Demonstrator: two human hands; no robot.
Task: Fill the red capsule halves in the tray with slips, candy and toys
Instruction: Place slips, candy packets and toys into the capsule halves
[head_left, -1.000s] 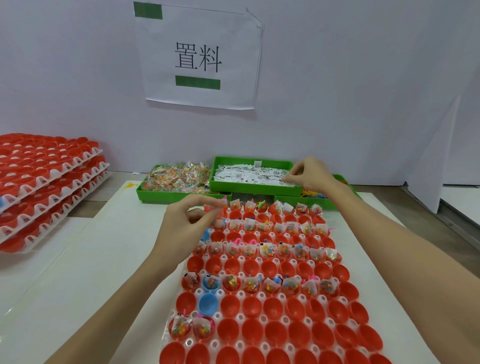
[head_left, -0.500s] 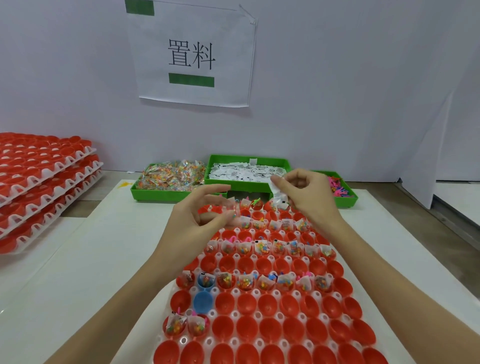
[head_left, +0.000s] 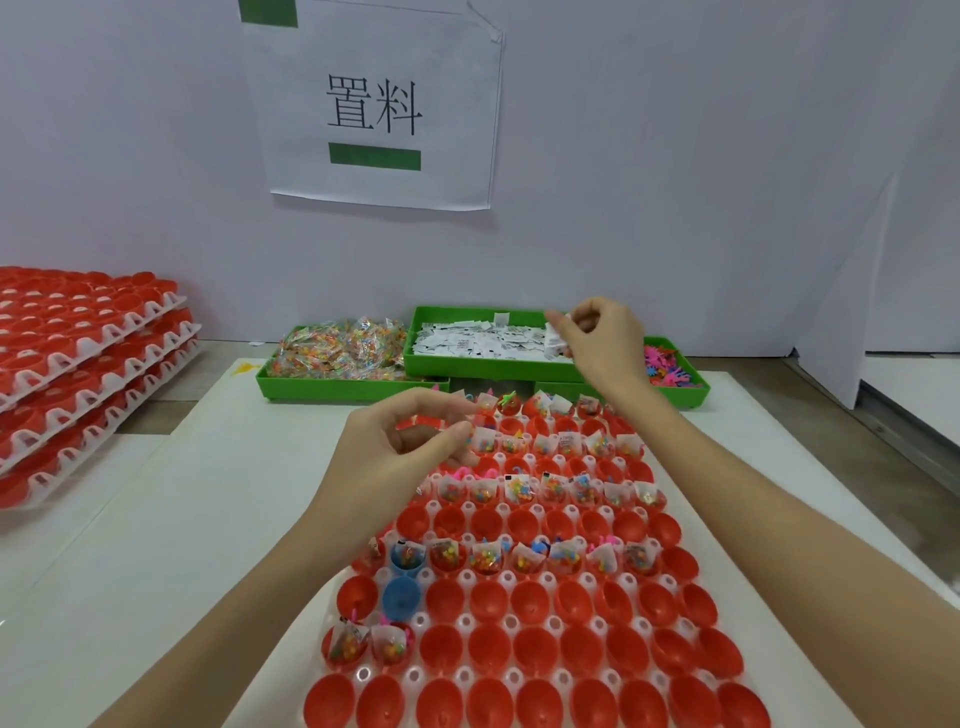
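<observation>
Stacked at the left edge of the frame: several white plastic trays of red capsule halves (head_left: 78, 358), sitting on the pale table (head_left: 130, 519). Taped to the white wall at upper centre: a paper sign (head_left: 374, 104) bearing two black characters and green bars.

Lying along the back of the table, left to right: a green bin of clear-wrapped colourful candy (head_left: 337, 353), a raised green bin of white paper slips (head_left: 483, 340), and a green bin of bright plastic toys (head_left: 670, 364).

Reaching in from lower left, hovering over the far left part of the main tray: the left hand (head_left: 400, 452), thumb and forefinger curled close together; whether anything is pinched between them cannot be told.

Filling the centre and lower right of the frame: the white tray of red plastic capsule halves (head_left: 540, 639), some rows holding candy packets and slips, others bare, with two blue halves (head_left: 402, 595) at its left side.

Raised over the slip bin's right end, at right of centre: the right hand (head_left: 602, 343), fingers curled, pinching a white slip (head_left: 555, 340).
</observation>
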